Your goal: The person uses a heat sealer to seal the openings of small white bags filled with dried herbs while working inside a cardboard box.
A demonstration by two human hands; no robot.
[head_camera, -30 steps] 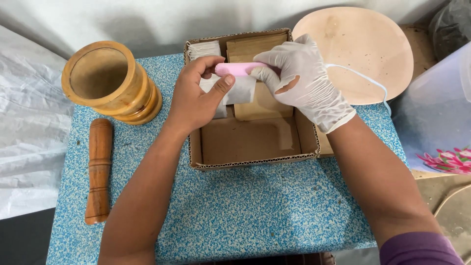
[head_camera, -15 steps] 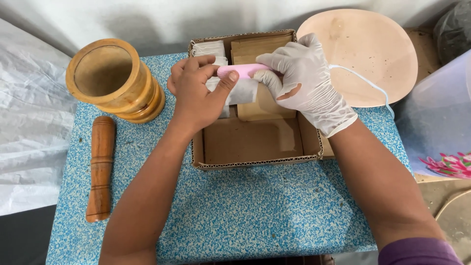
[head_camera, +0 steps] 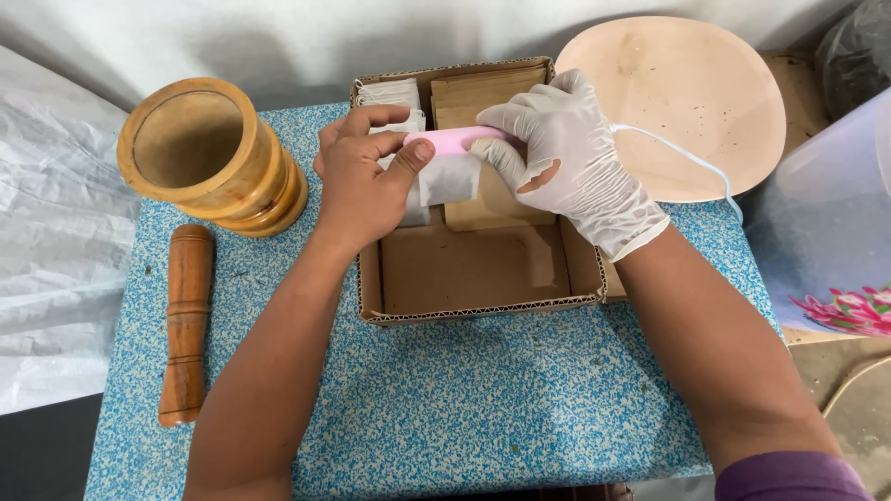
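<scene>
Two hands, left hand [head_camera: 364,181] and gloved right hand [head_camera: 566,158], grip one pink tool [head_camera: 459,140], one cardboard box [head_camera: 483,297].

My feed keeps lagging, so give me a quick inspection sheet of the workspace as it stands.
Surface: blue speckled table, bare at the front.
Job's things: pink sealer pressed on a small white bag over the open cardboard box.
Clutter: wooden mortar, pestle lying flat, round wooden plate.
Grip: bare left hand and gloved right hand both hold the sealer.
Cables: white cord runs right from the sealer.
Surroundings: white plastic sheet, clear bag.
</scene>
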